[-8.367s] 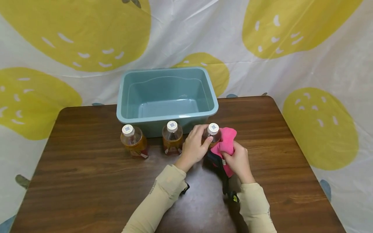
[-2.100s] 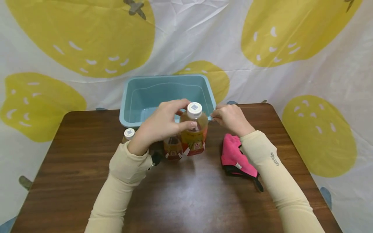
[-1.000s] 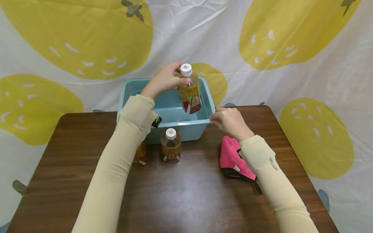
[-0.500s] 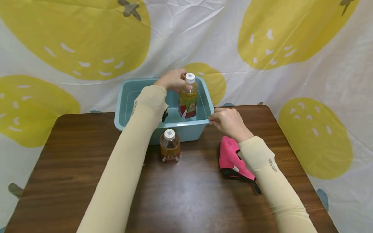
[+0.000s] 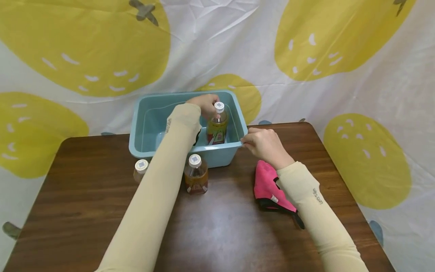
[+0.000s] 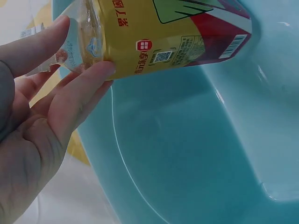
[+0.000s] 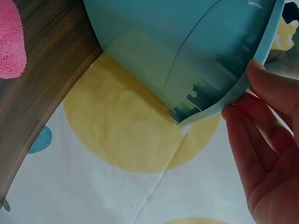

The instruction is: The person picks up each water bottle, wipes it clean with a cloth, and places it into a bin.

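My left hand holds a drink bottle with a white cap and a yellow-red label by its neck. The bottle is upright inside the right part of a light blue plastic bin. In the left wrist view, thumb and fingers of that hand lie around the clear neck; whether the base touches the bin floor cannot be told. My right hand pinches the bin's rim at its front right corner. The right wrist view shows this hand's thumb and fingers on either side of the rim.
A similar bottle stands before the bin. Another, its cap showing, is partly hidden by my left sleeve. A pink plush mitt-like cloth with black trim lies by my right forearm. A patterned curtain hangs behind the wooden table.
The bottle left the table, rose over the rim and came down into the bin in my left hand. My right hand earlier held the pink cloth against it, laid that down and took the rim.
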{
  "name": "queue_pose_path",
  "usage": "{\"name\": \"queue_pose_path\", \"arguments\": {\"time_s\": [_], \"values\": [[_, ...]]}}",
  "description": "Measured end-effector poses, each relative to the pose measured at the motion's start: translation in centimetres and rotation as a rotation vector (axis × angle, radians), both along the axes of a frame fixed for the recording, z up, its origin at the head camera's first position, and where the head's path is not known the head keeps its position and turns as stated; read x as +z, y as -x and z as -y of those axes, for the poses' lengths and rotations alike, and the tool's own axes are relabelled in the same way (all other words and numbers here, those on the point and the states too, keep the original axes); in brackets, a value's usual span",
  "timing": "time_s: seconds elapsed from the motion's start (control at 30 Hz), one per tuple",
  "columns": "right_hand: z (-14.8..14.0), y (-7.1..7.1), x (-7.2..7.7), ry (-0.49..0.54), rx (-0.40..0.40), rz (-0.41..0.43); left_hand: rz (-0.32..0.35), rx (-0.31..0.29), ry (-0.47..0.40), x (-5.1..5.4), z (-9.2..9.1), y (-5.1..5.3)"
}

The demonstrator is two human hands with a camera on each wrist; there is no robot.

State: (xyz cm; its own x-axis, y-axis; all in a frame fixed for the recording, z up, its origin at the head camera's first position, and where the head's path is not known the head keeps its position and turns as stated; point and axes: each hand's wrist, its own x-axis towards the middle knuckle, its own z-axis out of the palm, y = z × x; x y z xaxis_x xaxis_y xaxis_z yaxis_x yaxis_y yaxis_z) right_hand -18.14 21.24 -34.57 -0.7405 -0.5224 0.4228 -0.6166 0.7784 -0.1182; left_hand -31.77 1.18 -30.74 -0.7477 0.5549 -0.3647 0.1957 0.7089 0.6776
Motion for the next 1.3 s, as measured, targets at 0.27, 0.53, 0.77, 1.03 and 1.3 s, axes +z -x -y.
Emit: {"name": "queue_pose_path", "arguments": {"time_s": [0.27, 0.53, 0.77, 1.03, 1.3], "values": [[0.3, -0.2, 0.0, 0.013, 0.019, -0.013, -0.011, -0.02, 0.063, -1.2, -1.0, 0.5], [0.4, -0.3, 0.0, 0.018, 0.02, -0.019, -0.02, -0.001, 0.109, -2.1, -1.7, 0.9], [0.6, -0.4, 0.0, 0.013, 0.018, -0.021, 0.012, 0.018, 0.095, -1.8, -1.4, 0.6], [0.6, -0.1, 0.0, 0.007, 0.023, -0.01, 0.032, 0.018, 0.104, -1.8, -1.2, 0.7], [0.5, 0.2, -0.2, 0.0, 0.033, -0.008, 0.024, -0.02, 0.124, -1.6, -1.5, 0.7]]}}
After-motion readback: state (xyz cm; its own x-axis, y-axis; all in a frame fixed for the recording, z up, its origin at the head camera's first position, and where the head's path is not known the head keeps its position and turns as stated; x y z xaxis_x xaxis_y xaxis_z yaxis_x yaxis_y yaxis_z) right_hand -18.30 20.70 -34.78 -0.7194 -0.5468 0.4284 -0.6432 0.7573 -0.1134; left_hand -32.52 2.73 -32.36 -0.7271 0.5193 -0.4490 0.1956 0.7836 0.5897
